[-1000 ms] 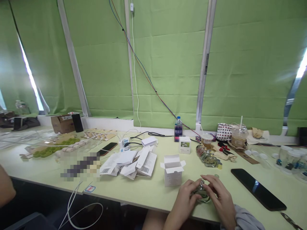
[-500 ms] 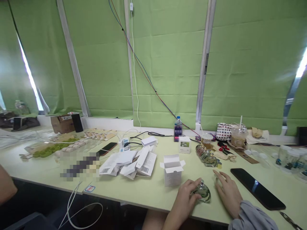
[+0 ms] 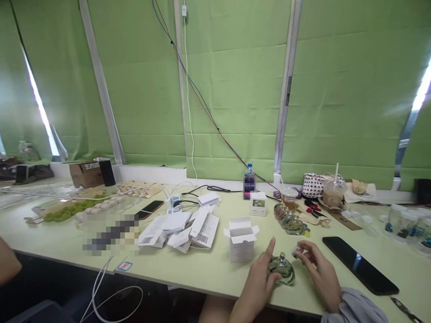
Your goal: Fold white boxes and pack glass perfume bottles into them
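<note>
glass bottle (image 3: 285, 270): left side hidden | thin object (image 3: 402, 307), perhaps metal tool: cut by bottom edge

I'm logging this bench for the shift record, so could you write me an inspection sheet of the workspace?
Surface: pale table, items spread across it.
Things in hand: glass bottle, silver neck exposed; small cap apart from it; open white box nearby.
Clutter: pile of white packaging, dark phone, drink cups.
Hands: left hand on the bottle; right hand pinching the cap.
Cables: black cable at the back; white cable looping below the front edge.
Surroundings: green blinds behind; another person's arm at far left.
</note>
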Tool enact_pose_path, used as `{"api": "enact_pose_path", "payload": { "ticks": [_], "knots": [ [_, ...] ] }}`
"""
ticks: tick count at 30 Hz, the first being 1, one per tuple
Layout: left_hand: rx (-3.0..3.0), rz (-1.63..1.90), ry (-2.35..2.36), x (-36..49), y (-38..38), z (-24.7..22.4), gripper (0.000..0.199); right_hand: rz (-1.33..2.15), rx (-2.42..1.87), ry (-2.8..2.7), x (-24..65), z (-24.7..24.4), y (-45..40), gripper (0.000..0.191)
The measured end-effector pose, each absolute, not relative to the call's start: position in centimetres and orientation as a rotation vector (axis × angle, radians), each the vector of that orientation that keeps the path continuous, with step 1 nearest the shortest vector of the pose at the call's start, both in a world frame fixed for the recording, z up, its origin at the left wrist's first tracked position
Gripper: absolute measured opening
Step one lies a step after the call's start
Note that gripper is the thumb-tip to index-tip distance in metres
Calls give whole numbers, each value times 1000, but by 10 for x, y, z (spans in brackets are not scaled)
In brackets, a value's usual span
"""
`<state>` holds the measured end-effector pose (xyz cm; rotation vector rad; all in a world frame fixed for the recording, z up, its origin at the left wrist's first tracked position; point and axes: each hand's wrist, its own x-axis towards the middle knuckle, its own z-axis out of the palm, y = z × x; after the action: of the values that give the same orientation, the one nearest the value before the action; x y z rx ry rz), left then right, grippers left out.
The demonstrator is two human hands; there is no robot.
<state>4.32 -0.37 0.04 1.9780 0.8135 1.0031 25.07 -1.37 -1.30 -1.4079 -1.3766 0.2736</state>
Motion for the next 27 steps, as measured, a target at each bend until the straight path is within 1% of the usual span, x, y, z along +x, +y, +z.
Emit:
{"api": "enact_pose_path", "payload": {
  "ticks": [5,13,15,20,22,27],
  "knots": [
    [1922,1000,805,44,-2,-1,90,339,-1172,-1128,225,3,-30,35],
    [1907,999,764,45,5,-12,93,441,-1070,-1300,200,6,-28,26],
    [1930,993,773,44,4,-10,87,407,-1072,-1368,201,4,-27,24],
    [2005,983,750,41,-3,4,57,369,-1057,-1425,204,-2,-27,23],
    [2000,985,753,40,-5,7,54,387,-1032,-1445,204,-4,-27,23],
    [1998,973,783,41,-4,6,55,358,-1019,-1468,204,-5,-28,21]
  ]
}}
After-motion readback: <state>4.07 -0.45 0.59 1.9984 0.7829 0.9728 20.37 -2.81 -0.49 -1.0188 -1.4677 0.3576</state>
